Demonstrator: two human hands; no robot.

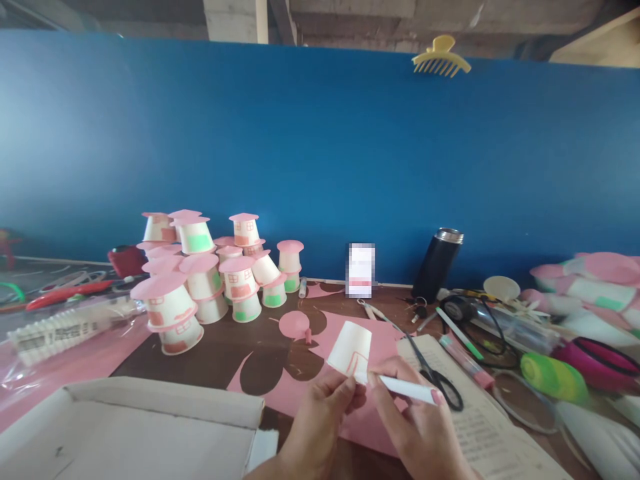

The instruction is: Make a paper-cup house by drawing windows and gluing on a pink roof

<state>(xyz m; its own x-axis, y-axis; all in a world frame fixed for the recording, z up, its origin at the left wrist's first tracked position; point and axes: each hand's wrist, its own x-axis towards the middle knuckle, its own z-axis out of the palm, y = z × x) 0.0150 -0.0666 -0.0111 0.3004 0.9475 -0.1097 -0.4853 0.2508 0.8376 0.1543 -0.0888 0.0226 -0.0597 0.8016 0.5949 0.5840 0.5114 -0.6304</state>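
Against left fingers [343, 396], white cup [352, 344]

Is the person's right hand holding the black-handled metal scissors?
No, the right hand grips a slim white marker with a pink end, while the scissors lie partly over a printed paper sheet.

Atop the blue partition [280, 153], 1 yellow clip [442, 55] (teeth downward) is hanging; below, 1 black bottle [436, 267] is standing.
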